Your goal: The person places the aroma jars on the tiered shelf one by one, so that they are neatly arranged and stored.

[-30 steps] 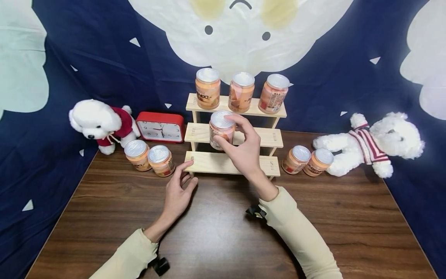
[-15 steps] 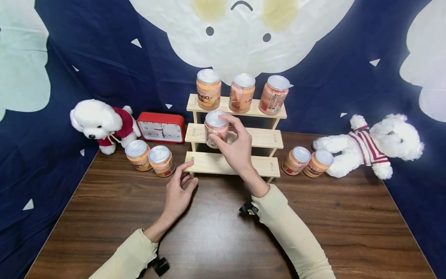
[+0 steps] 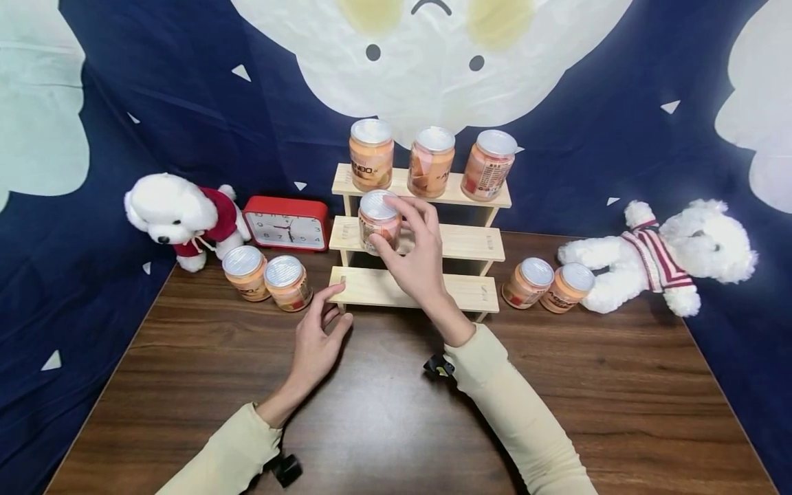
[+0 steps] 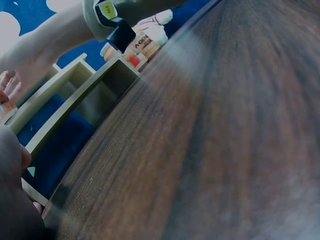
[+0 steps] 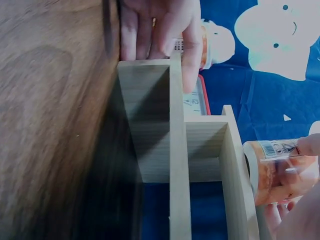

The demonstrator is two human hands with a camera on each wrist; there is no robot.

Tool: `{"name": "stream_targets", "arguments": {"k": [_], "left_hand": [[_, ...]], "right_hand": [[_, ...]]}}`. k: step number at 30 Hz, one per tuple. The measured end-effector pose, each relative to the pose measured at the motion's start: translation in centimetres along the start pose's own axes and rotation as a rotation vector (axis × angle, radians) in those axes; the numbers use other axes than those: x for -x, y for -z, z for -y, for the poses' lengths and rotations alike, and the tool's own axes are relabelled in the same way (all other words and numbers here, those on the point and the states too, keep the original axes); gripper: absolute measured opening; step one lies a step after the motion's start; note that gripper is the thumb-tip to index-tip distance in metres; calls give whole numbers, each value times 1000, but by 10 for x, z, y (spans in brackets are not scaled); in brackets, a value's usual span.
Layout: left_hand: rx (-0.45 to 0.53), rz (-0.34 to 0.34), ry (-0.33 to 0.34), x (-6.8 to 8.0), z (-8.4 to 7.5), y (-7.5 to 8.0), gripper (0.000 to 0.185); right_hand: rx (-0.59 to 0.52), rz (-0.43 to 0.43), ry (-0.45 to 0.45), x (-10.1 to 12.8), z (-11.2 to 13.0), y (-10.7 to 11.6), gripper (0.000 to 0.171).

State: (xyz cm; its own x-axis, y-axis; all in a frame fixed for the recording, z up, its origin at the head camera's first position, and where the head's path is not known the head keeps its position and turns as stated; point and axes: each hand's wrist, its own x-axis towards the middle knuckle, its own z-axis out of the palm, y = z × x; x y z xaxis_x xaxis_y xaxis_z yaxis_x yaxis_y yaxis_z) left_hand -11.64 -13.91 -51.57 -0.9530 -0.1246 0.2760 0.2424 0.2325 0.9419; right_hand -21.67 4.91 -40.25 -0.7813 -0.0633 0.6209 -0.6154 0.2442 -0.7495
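A three-tier wooden shelf stands at the back of the table. My right hand grips an orange jar with a silver lid at the left end of the middle tier; whether it rests on the board is unclear. The right wrist view shows this jar against the tier's board, with fingertips round it. My left hand lies flat on the table, straight fingers touching the bottom tier's left front corner. Those left hand fingers also appear in the right wrist view. Three jars stand on the top tier.
Two jars stand left of the shelf and two jars right of it. A red clock and a white plush dog sit at the back left; another plush dog lies at the right. A dark blue cloth hangs behind.
My right hand has carried the jar leftward and slightly back, to the left end of the middle tier. The left hand has stayed at the bottom tier's corner.
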Motion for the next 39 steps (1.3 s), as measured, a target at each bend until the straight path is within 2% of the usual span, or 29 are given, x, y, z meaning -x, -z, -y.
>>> {"name": "stream_targets", "arguments": {"k": [6,10,17,23,30,35,39], "left_hand": [[26,-20,-96,-1,9,-2,58],[31,-25,-95,0,10,-2,58],[-1,-22,-78,-2,22,-1,60],[28,-29,-102,-1,12,-3,58],[23,-30,-74,0,4,-3,57],[26,-29,-83,-1,6,-2,56],[14,-19,-62,0,-3,-2,56]], "right_hand": [[-6,34,20,3,-4,2,68],[5,33,26,2,-5,-1,67],[3,-5,18,-2,-5,-10,68],[21,-21,16,-4,-7,-16,70],[44,-19,13,-5,-7,-15,72],[51,-10,7,-5,-4,-14,73],[49,-15,4,-4,-3,-16,73]]}}
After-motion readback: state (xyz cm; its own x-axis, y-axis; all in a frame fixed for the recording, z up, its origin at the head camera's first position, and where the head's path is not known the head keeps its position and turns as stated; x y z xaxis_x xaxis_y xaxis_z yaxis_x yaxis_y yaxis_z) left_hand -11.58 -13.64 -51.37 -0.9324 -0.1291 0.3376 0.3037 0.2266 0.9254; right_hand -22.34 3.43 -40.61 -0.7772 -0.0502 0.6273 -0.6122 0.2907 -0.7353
